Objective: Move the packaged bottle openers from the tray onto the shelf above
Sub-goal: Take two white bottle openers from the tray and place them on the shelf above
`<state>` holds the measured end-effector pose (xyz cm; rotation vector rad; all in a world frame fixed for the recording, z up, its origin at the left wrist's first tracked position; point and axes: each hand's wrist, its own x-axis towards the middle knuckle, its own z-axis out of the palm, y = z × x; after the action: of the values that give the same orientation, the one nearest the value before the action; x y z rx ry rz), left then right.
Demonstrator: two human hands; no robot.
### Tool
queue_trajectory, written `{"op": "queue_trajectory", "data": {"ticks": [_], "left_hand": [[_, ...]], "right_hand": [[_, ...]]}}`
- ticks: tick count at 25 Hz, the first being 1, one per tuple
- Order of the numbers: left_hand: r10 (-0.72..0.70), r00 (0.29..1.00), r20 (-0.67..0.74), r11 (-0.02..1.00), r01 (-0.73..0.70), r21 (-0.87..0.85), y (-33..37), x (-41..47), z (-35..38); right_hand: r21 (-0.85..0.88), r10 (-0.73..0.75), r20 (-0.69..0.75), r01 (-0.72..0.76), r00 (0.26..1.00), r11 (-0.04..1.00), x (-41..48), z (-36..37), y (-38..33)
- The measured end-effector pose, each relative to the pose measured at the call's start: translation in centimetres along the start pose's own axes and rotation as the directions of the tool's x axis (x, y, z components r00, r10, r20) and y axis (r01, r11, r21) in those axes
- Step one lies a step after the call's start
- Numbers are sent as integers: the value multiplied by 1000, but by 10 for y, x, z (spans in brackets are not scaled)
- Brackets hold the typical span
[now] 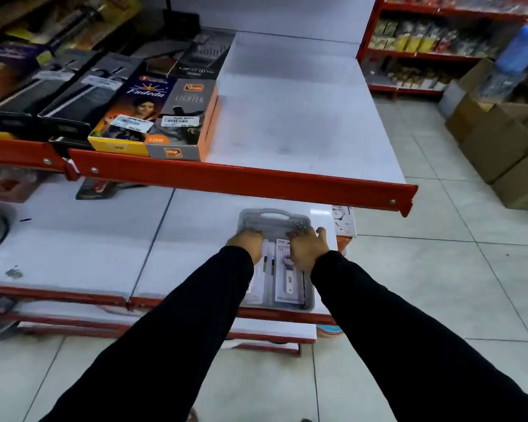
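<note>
A grey plastic tray (273, 219) with a handle cut-out sits on the lower white shelf near its right end. Inside lie packaged bottle openers on white cards, two stacks side by side: the right pack (288, 281) shows a white-handled opener, the left pack (261, 269) is partly covered by my sleeve. My left hand (247, 243) rests over the left stack and my right hand (307, 248) over the right stack, fingers curled down onto the cards. Whether either hand grips a pack is hidden. The upper white shelf (296, 117) with a red front rail is bare on its right half.
Boxed lighters and kitchen tools (153, 114) fill the upper shelf's left half. The red rail (241, 181) overhangs the tray's far end. A small boxed item (343, 222) stands right of the tray. Cardboard boxes (500, 138) and red racks lie across the tiled aisle.
</note>
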<state>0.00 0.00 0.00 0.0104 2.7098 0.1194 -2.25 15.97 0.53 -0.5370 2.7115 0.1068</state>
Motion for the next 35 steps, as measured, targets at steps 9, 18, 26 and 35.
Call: {"op": "queue_trajectory", "data": {"ticks": [9, 18, 26, 35], "left_hand": [[-2, 1000, -9, 961, 5, 275, -9, 31, 12], [42, 995, -92, 998, -38, 46, -14, 12, -22], [70, 988, -141, 890, -126, -438, -26, -51, -53], [70, 976, -205, 485, -213, -848, -30, -127, -55]], "right_hand": [[-135, -41, -16, 39, 999, 990, 31, 9, 9], [171, 14, -11, -12, 1000, 985, 18, -16, 12], [884, 17, -6, -2, 1000, 468, -39, -31, 32], [916, 63, -196, 160, 979, 368, -115, -44, 31]]}}
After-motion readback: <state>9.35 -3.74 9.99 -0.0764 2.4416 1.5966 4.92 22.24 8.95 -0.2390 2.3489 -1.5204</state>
